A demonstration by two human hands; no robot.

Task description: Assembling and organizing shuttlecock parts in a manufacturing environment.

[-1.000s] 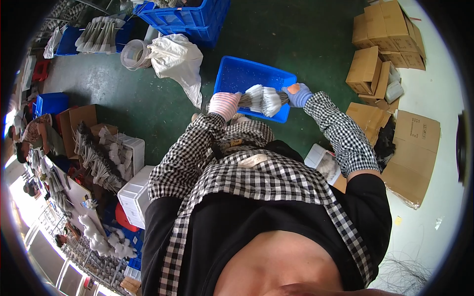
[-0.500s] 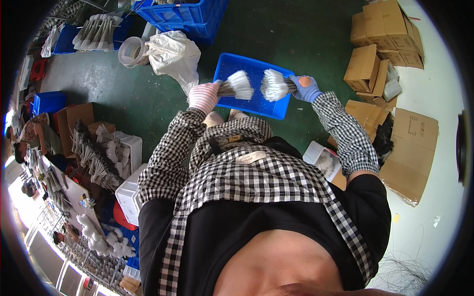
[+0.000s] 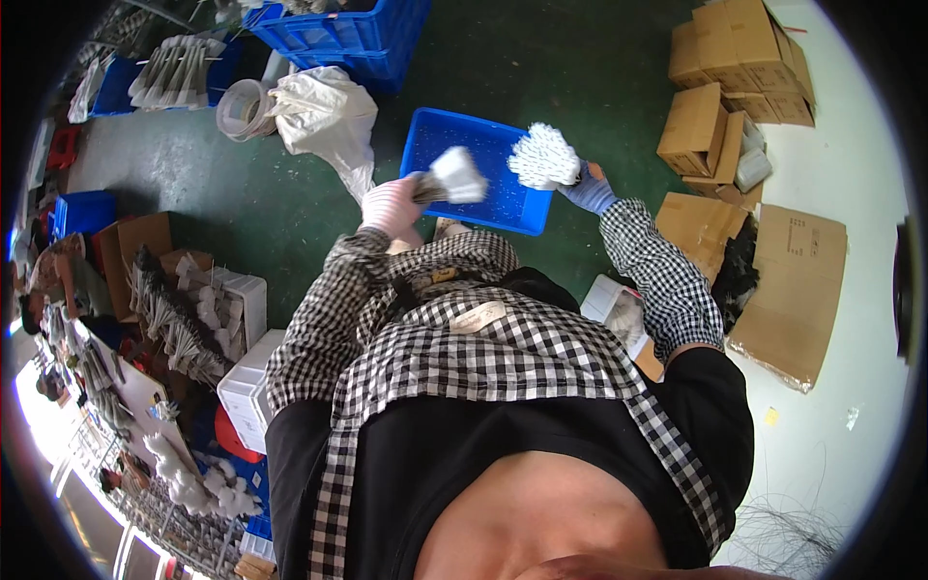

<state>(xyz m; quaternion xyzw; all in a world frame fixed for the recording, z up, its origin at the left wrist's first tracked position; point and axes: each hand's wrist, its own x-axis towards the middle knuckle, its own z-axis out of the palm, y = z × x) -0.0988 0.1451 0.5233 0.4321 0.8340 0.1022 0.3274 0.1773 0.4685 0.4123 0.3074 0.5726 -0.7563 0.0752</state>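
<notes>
My left hand [image 3: 391, 206], in a pink-and-white striped glove, is closed round the dark wire stems of a bundle of white-bristled brushes [image 3: 456, 176]. The bristles point right and look smeared by motion. My right hand [image 3: 590, 188], gloved in blue with some bare skin showing, grips a second brush bundle [image 3: 543, 157]. Its white tips face up toward me, spread in a round cluster that hides most of the stems. Both bundles are held apart, over a shallow blue tray [image 3: 503, 217] with small pale specks on its bottom.
Beyond my left hand are a white sack [image 3: 324, 111], a pale bucket [image 3: 244, 108] and stacked blue crates [image 3: 387, 43]. Cardboard boxes [image 3: 691, 130] stand along the right wall. Left, a carton of dark-bristled brushes [image 3: 174, 314] and white bins [image 3: 246, 387] sit near me; people work farther off.
The right bundle has turned from pointing left to showing its tips upward, and my right hand has tilted with it. The left bundle stays in hand. The whole view has shifted slightly.
</notes>
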